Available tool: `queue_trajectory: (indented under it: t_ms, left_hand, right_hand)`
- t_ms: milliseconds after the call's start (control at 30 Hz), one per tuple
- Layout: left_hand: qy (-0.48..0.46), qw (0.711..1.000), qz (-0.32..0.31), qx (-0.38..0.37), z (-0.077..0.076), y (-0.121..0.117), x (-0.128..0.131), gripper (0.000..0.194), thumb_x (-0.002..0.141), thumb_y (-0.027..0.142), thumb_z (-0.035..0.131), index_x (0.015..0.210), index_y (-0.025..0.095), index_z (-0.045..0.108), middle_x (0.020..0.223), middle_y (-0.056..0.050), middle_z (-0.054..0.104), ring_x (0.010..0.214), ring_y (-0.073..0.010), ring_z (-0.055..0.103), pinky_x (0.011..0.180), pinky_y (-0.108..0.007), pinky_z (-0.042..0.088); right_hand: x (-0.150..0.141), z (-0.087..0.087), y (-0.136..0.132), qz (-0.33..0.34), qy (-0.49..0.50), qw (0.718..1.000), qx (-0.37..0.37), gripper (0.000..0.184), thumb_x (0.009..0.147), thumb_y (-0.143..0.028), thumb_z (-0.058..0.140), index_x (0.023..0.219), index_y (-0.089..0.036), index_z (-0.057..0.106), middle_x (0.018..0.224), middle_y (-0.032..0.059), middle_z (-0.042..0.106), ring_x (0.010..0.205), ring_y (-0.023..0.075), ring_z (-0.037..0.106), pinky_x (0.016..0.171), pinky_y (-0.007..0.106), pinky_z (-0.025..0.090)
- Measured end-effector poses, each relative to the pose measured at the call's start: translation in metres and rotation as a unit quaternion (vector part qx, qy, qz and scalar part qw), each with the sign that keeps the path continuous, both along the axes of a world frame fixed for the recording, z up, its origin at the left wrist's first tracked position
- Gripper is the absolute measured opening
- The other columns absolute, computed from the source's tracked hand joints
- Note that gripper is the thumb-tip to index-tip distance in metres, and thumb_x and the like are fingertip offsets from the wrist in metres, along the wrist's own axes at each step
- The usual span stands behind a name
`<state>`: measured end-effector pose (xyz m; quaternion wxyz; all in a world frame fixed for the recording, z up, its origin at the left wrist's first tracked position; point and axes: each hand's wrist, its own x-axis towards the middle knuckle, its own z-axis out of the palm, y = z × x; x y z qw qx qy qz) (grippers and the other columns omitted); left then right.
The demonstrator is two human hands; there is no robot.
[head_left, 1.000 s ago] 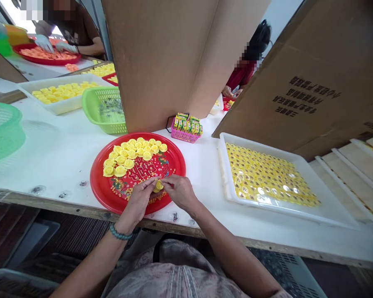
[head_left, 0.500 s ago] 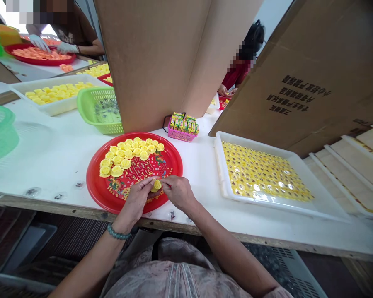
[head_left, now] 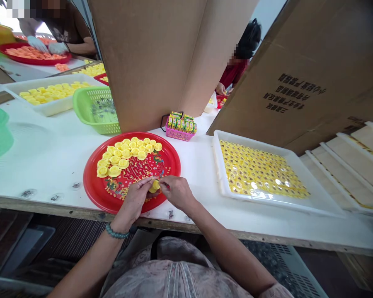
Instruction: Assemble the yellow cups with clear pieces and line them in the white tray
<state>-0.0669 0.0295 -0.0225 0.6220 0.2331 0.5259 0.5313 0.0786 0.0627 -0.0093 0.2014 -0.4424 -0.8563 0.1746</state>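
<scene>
Over the near edge of a round red tray (head_left: 93, 192), my left hand (head_left: 136, 200) pinches a small yellow cup-shaped piece (head_left: 156, 185), like a little flower. From the other side my right hand (head_left: 178, 191) has its fingers closed at the rim of the same piece. What the right fingertips grip, if anything, is too small to make out. Several similar yellow pieces (head_left: 123, 163) lie in the far left part of the tray, and tiny yellow bits are scattered across its printed bottom.
To the right stands a white tray (head_left: 216, 165) with rows of yellow pieces. A pink basket (head_left: 180, 135) of small packets sits behind the red tray, by cardboard panels (head_left: 149, 62). At left are a green basket (head_left: 83, 120) and another white tray (head_left: 49, 108). Two co-workers sit beyond.
The whole view has shifted slightly. Both hands stay at the yellow piece, which has tilted a little between the fingers.
</scene>
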Motion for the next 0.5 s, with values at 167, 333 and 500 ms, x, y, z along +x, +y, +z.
queue_trajectory:
  t_ms: [167,333,500]
  left_hand:
    - [-0.071,0.997,0.022,-0.024,0.002,0.001,-0.003,0.021,0.065,0.029,0.072,0.081,0.016,0.070,0.090,-0.008,0.070,0.086,-0.0235,0.064,0.067,-0.033,0.056]
    - [-0.107,0.994,-0.005,-0.004,0.002,0.000,0.000,0.021,0.065,0.023,0.074,0.083,0.015,0.068,0.092,-0.006,0.069,0.084,-0.0202,0.065,0.071,-0.031,0.057]
    - [-0.104,0.994,-0.015,-0.007,0.002,-0.001,0.007,0.022,0.065,0.021,0.073,0.083,0.012,0.067,0.084,-0.006,0.070,0.079,-0.0201,0.066,0.067,-0.029,0.058]
  right_hand:
    - [0.016,0.000,0.024,-0.036,0.053,0.998,0.010,0.017,0.086,-0.021,0.053,0.095,-0.020,0.068,0.089,0.0036,0.072,0.079,0.0141,0.065,0.073,0.022,0.046]
    - [0.066,0.007,0.037,-0.095,0.050,0.993,0.059,0.023,0.090,-0.019,0.047,0.097,-0.018,0.068,0.096,0.0069,0.070,0.089,0.0160,0.064,0.082,0.027,0.048]
    - [0.090,-0.015,0.015,0.015,-0.049,0.999,0.018,0.028,0.083,-0.009,0.054,0.107,-0.016,0.065,0.110,0.0085,0.065,0.103,0.0183,0.057,0.088,0.030,0.047]
